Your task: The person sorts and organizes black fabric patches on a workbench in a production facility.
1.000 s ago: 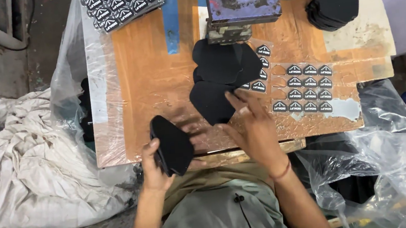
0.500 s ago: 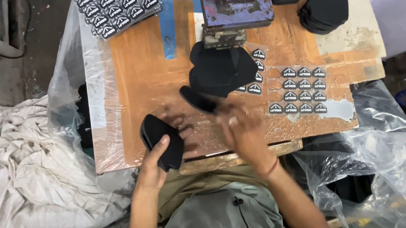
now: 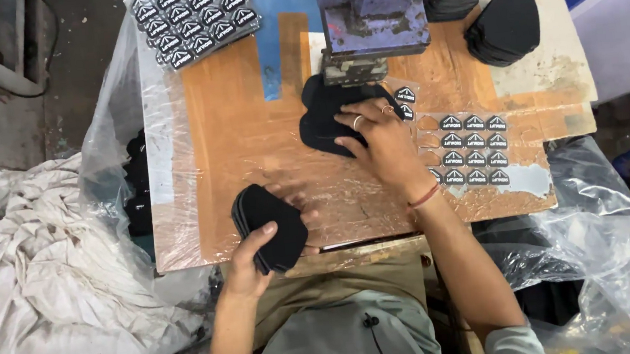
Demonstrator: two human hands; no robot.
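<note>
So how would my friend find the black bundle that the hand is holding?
Start at the brown wooden table with the blue press machine on top. Come down to the near edge, where the left hand grips a small stack of black fabric pieces. Unlike the black stack at the far right corner, this one is lifted and held, not lying on the table.

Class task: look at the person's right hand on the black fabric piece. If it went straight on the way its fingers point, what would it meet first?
The right hand points up-left across the black fabric piece. Going on, it would probably first meet the blue press, though depth is unclear.
</note>
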